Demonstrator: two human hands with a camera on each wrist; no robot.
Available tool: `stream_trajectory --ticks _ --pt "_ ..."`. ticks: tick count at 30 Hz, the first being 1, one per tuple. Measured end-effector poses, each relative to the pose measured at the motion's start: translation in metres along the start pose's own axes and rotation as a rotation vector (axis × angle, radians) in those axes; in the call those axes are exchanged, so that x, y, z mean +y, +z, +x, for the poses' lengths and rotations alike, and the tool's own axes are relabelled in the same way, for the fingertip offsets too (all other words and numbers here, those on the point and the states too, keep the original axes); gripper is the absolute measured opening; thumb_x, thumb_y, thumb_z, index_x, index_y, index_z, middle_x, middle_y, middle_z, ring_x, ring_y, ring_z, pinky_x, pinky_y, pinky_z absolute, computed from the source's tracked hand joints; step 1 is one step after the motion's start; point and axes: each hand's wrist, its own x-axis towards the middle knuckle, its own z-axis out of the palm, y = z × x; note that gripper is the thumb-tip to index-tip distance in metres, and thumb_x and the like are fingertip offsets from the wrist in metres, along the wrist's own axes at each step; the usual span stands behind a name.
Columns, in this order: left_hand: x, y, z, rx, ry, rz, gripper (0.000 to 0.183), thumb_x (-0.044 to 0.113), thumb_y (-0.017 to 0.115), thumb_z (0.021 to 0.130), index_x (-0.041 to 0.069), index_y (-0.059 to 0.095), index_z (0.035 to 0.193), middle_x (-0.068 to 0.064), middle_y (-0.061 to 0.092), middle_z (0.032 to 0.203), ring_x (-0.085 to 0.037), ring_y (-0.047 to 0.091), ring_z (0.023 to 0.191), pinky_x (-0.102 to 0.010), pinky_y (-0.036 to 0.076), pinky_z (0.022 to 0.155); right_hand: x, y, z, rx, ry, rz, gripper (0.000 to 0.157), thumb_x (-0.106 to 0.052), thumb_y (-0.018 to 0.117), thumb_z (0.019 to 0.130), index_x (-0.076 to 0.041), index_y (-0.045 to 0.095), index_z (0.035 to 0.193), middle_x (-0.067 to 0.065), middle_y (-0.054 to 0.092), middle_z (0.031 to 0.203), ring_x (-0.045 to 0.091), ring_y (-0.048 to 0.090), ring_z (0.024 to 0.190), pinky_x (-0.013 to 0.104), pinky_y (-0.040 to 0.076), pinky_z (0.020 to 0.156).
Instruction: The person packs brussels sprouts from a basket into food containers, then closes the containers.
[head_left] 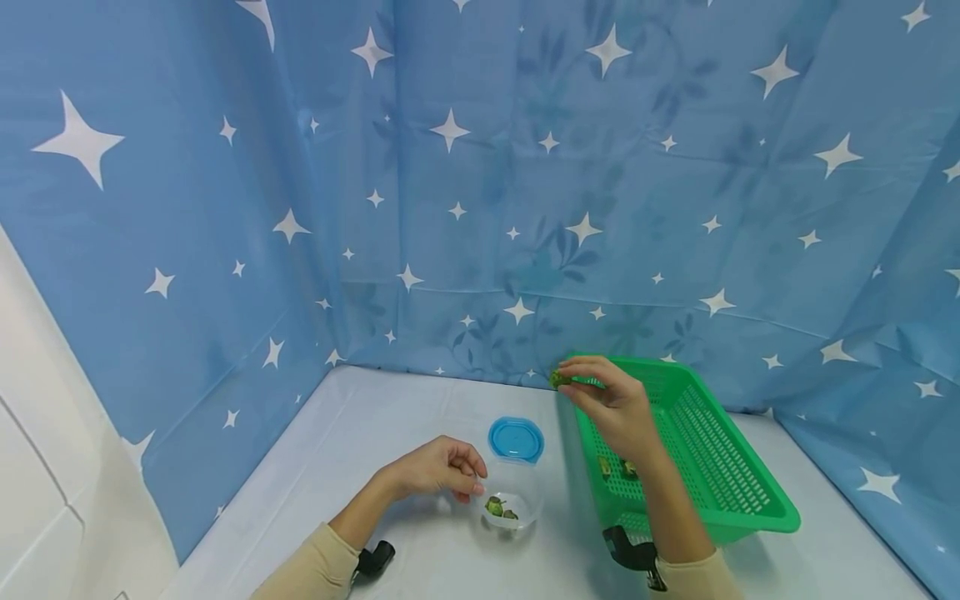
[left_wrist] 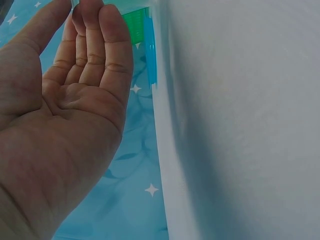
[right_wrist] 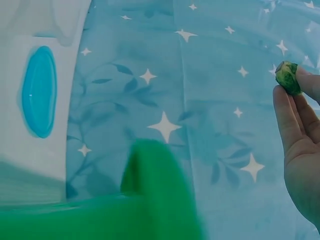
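Observation:
My right hand pinches a Brussels sprout between thumb and fingertips, raised above the left far edge of the green basket. In the right wrist view the sprout is green with a brownish end. My left hand holds the near-left rim of a small clear plastic container between thumb and fingers; the exact contact is partly hidden. Inside the container lie small green sprouts. More sprout pieces lie in the basket, partly behind my right forearm.
A blue lid lies on the white table just beyond the clear container. Behind the table hangs a blue curtain with white stars. The basket's raised rim stands along the right side, under my right arm.

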Motion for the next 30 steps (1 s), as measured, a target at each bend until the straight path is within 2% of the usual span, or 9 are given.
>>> stream_trajectory --ticks 6,15,21,30 --pt "0.001 0.000 0.000 0.007 0.000 0.017 0.034 0.014 0.079 0.093 -0.009 0.068 0.116 -0.001 0.074 0.084 -0.016 0.072 0.073 -0.037 0.064 0.075 0.006 0.002 -0.006 -0.006 0.040 0.021 0.023 0.016 0.067 0.092 0.008 0.072 0.114 0.025 0.065 0.122 0.008 0.067 0.114 0.024 0.061 0.089" --pt "0.000 0.000 0.000 -0.010 0.010 0.014 0.036 0.013 0.079 0.094 -0.011 0.067 0.117 0.000 0.073 0.084 -0.016 0.072 0.074 -0.039 0.064 0.077 0.020 0.003 -0.010 -0.010 0.042 0.063 0.022 0.014 0.067 0.094 0.013 0.069 0.115 0.027 0.065 0.120 0.008 0.067 0.114 0.024 0.061 0.089" --pt "0.000 0.001 -0.001 -0.003 0.011 0.017 0.034 0.013 0.079 0.093 -0.010 0.068 0.115 -0.002 0.073 0.083 -0.018 0.072 0.073 -0.040 0.064 0.076 0.029 0.005 -0.011 -0.022 0.093 0.067 0.022 0.008 0.068 0.096 0.006 0.071 0.117 0.020 0.067 0.121 0.008 0.067 0.114 0.026 0.062 0.089" --pt "0.002 0.000 -0.001 -0.002 -0.001 0.020 0.035 0.013 0.080 0.093 -0.010 0.068 0.117 -0.001 0.073 0.084 -0.016 0.072 0.074 -0.039 0.064 0.076 0.040 0.012 -0.013 -0.049 0.150 0.061 0.021 0.007 0.070 0.095 0.004 0.072 0.116 0.025 0.066 0.121 0.008 0.067 0.112 0.026 0.062 0.087"
